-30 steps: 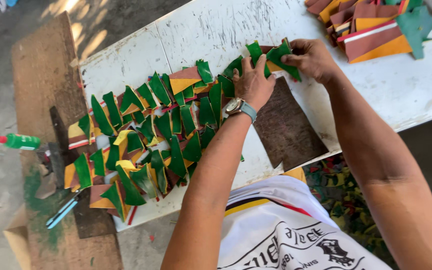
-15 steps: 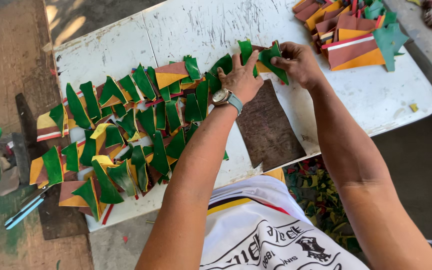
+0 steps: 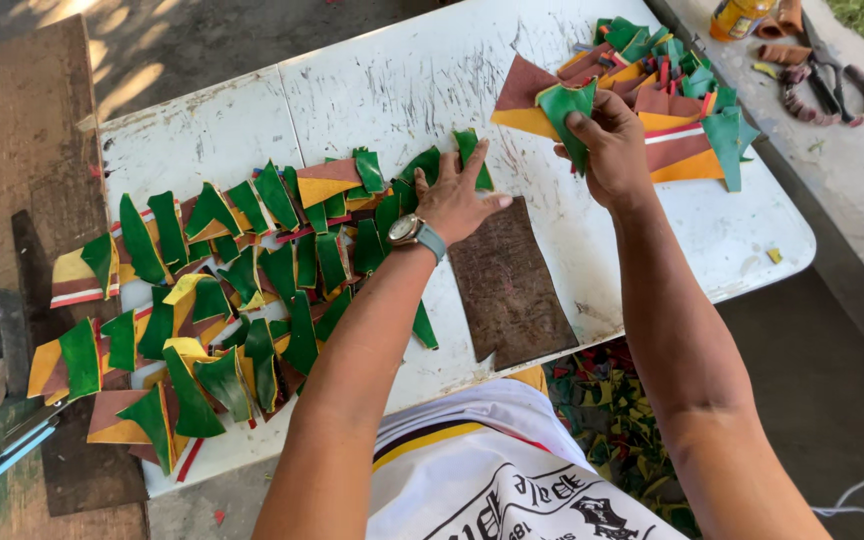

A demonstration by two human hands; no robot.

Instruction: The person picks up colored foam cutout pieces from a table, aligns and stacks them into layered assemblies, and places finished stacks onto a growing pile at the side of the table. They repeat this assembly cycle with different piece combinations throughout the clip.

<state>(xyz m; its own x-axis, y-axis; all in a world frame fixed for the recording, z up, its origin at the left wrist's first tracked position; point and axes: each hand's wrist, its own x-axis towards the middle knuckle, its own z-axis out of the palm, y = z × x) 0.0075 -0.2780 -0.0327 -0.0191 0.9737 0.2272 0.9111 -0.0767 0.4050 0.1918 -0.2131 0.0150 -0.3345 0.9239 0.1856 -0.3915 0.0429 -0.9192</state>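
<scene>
Green and brown leather piece (image 3: 562, 105) now sits pinched in my right hand (image 3: 607, 150), which has swung from beside my left hand (image 3: 452, 200) to the far pile (image 3: 672, 95). Its brown tip points left, long axis crosswise. My left lies spread flat on the laid pieces (image 3: 252, 270).

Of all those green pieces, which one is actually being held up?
The green piece pinched in the right hand, beside the stack at the table's far right; the others lie flat on the white table.
</scene>
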